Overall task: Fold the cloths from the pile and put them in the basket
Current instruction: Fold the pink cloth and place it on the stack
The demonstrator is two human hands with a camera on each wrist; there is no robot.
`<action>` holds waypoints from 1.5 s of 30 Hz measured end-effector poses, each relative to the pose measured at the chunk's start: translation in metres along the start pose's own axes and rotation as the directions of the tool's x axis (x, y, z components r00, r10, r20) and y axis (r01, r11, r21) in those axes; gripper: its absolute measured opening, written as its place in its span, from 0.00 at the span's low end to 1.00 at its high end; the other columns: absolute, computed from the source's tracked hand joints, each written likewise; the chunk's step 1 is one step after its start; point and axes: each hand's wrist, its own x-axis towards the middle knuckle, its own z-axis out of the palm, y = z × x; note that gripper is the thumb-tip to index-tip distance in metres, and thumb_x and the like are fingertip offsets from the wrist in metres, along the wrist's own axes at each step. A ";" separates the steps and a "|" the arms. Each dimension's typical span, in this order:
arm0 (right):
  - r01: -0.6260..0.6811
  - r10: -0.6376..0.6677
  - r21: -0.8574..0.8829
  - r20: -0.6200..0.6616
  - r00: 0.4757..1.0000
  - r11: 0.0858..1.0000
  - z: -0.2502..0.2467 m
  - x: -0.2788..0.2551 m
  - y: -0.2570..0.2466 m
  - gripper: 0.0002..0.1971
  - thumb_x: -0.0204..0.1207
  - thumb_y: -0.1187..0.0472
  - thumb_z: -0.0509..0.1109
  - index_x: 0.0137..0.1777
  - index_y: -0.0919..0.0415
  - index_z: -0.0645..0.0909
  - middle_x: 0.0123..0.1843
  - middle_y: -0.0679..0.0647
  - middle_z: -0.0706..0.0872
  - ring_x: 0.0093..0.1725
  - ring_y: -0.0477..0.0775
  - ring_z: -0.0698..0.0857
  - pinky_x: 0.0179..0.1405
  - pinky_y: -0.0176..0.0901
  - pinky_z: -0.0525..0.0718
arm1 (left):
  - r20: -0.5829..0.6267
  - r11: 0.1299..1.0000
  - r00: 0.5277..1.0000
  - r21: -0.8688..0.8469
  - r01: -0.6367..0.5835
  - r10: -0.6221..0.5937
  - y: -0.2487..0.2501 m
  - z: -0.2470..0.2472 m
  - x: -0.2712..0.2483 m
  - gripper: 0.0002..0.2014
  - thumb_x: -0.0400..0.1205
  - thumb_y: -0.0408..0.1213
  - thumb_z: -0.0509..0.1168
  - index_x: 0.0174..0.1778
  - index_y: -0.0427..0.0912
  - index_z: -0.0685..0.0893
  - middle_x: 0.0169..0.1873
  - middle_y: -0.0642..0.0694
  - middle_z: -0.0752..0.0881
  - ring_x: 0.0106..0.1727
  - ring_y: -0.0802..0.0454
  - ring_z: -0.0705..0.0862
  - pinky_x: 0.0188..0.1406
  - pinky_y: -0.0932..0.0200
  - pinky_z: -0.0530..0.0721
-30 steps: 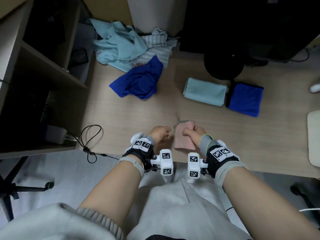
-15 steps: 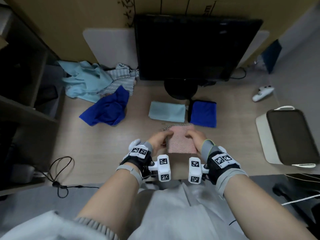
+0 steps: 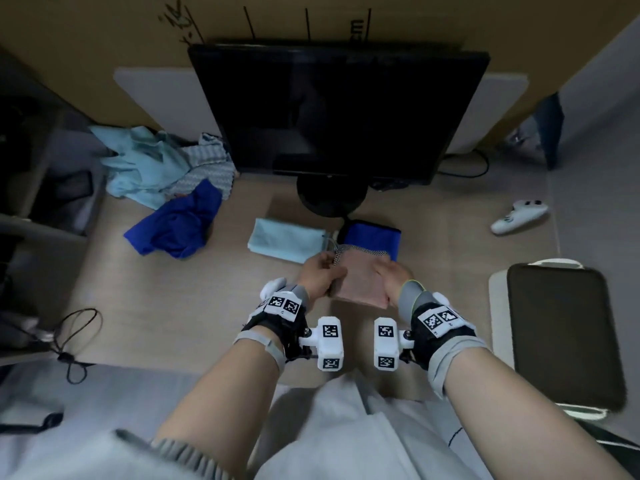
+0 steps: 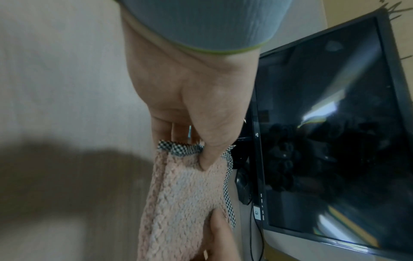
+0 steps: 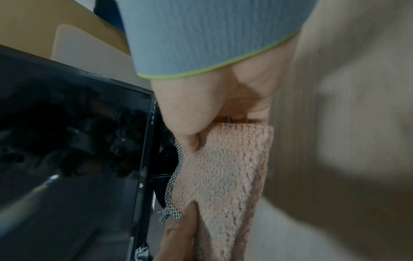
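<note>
A folded pink fleecy cloth (image 3: 360, 282) with checked trim is held just above the desk, its far edge over the folded blue cloth (image 3: 374, 237). My left hand (image 3: 322, 275) pinches its left edge and my right hand (image 3: 391, 275) pinches its right edge. In the left wrist view my left hand (image 4: 196, 146) has its thumb on top of the pink cloth (image 4: 185, 194). The right wrist view shows my right hand (image 5: 201, 134) pinching the pink cloth (image 5: 223, 176) the same way. The unfolded pile (image 3: 156, 168) lies at the back left. The white basket (image 3: 498, 313) with a dark inside stands at the right.
A folded light-blue cloth (image 3: 284, 242) lies left of the folded blue one. A crumpled blue cloth (image 3: 176, 226) sits in front of the pile. A black monitor (image 3: 339, 109) on its stand (image 3: 332, 199) fills the back. A white controller (image 3: 519, 216) lies far right, a cable (image 3: 76, 334) front left.
The left hand has joined the right on the pink cloth. Both hands have carried it away from the desk's front edge towards the folded blue cloth.
</note>
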 end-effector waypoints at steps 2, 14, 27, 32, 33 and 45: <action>0.006 -0.006 -0.005 0.022 1.000 1.000 -0.009 0.014 0.000 0.11 0.75 0.53 0.69 0.51 0.60 0.82 0.50 0.60 0.87 0.52 0.61 0.86 0.61 0.62 0.84 | -0.044 1.000 0.999 0.001 -0.004 0.004 0.007 0.009 0.006 0.18 0.80 0.30 0.70 0.66 0.34 0.79 0.35 0.46 0.83 0.31 0.53 0.81 0.32 0.60 0.81; 0.082 -0.074 -0.159 0.056 0.996 0.984 -0.032 0.065 -0.043 0.11 0.73 0.55 0.75 0.49 0.62 0.85 0.47 0.60 0.88 0.51 0.64 0.88 0.56 0.62 0.87 | -0.065 0.964 0.996 0.261 -0.046 0.066 0.044 0.026 0.063 0.25 0.81 0.29 0.64 0.76 0.43 0.75 0.60 0.36 0.85 0.59 0.40 0.84 0.53 0.56 0.81; -0.067 0.056 -0.455 -0.039 0.998 0.888 -0.024 0.102 -0.038 0.15 0.68 0.48 0.74 0.43 0.60 0.83 0.39 0.59 0.84 0.43 0.64 0.88 0.51 0.51 0.87 | -0.099 0.976 0.995 0.216 0.039 -0.018 0.029 0.026 0.096 0.27 0.76 0.20 0.57 0.70 0.43 0.79 0.55 0.39 0.88 0.52 0.43 0.86 0.54 0.49 0.86; -0.081 0.015 -0.437 -0.153 0.988 0.896 -0.034 0.081 -0.048 0.13 0.71 0.52 0.76 0.45 0.60 0.79 0.41 0.58 0.83 0.42 0.59 0.83 0.44 0.42 0.77 | -0.140 0.984 0.990 0.176 -0.004 0.029 0.031 0.022 0.089 0.16 0.71 0.30 0.61 0.47 0.56 0.83 0.45 0.40 0.88 0.49 0.37 0.88 0.54 0.40 0.88; -0.051 -0.003 -0.385 -0.140 0.990 0.921 -0.032 0.076 -0.048 0.09 0.72 0.54 0.74 0.42 0.58 0.79 0.40 0.58 0.84 0.40 0.58 0.83 0.44 0.43 0.78 | -0.141 0.988 0.989 0.153 -0.010 0.032 0.032 0.022 0.085 0.14 0.71 0.31 0.61 0.44 0.56 0.83 0.42 0.39 0.88 0.44 0.37 0.88 0.51 0.38 0.89; 0.126 -0.106 -0.208 0.105 0.989 0.970 0.004 0.064 -0.044 0.05 0.77 0.57 0.69 0.51 0.50 0.78 0.47 0.48 0.82 0.46 0.51 0.83 0.51 0.47 0.85 | -0.108 0.990 0.994 -0.139 0.009 -0.024 0.032 -0.006 0.034 0.09 0.82 0.24 0.61 0.53 0.37 0.82 0.38 0.40 0.85 0.33 0.48 0.83 0.37 0.58 0.83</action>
